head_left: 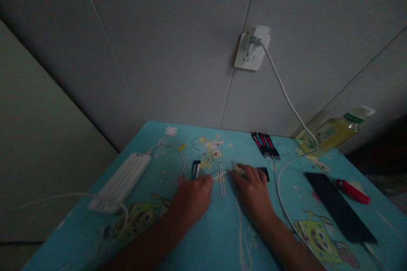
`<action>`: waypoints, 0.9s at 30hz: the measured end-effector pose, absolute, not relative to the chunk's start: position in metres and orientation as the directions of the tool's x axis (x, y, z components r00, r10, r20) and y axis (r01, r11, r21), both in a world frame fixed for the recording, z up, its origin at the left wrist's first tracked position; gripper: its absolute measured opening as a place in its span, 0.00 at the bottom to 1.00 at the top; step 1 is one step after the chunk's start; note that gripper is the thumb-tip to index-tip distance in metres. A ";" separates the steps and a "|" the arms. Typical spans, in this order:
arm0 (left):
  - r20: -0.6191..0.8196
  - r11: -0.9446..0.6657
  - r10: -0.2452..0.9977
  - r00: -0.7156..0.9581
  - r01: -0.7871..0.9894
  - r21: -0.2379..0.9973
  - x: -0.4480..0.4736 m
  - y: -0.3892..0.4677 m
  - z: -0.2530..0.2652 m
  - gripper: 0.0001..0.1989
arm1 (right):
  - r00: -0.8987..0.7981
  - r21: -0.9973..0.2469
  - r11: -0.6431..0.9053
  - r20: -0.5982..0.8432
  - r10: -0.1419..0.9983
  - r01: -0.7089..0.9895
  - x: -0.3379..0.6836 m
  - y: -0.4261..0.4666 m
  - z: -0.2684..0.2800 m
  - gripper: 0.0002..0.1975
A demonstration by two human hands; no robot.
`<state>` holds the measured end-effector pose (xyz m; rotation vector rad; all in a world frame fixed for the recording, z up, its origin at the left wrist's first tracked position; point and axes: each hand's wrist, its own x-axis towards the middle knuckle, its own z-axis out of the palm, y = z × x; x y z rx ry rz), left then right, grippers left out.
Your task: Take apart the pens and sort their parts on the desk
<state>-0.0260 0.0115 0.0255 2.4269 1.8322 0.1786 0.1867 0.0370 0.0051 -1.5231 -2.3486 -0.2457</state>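
Note:
My left hand (193,197) is closed, with a thin white stick like a pen refill (219,175) pinched at its fingertips and pointing right. That stick crosses above two similar thin white sticks (221,184) lying side by side on the table. Just beyond my left hand are dark pen parts (195,167), one with a pale strip; their near ends are hidden by the hand. My right hand (253,188) rests to the right of the sticks, thumb and fingers apart, holding nothing visible. Black pieces (264,172), too dim to name, lie beside its knuckles, partly covered.
Several assembled pens (266,145) lie in a row near the wall. A power strip (122,182) is at left. On the right are a bottle of yellow liquid (333,131), a black flat device (340,207), a red object (352,192) and a white cable (280,173) from the wall socket (249,57).

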 end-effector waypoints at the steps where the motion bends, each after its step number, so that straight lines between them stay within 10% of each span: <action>1: 0.036 -0.271 0.963 0.269 0.952 0.144 -0.026 0.012 0.025 0.12 | -0.379 -0.031 0.415 0.353 0.856 0.909 0.186 0.036 0.006 0.17; 11: 0.036 -0.274 0.962 0.271 0.949 0.156 -0.026 0.011 0.026 0.12 | -0.338 -0.103 0.417 0.427 0.838 0.903 0.188 0.038 0.009 0.12; 18: 0.076 -0.301 0.954 0.291 0.923 0.240 -0.021 0.006 0.027 0.12 | -0.597 -0.296 0.749 0.463 0.655 0.593 0.169 0.014 0.017 0.22; 27: 0.149 -0.407 0.914 0.378 0.850 0.335 -0.017 0.001 0.021 0.16 | -0.493 -0.321 0.667 0.477 0.727 0.672 0.170 0.016 0.014 0.21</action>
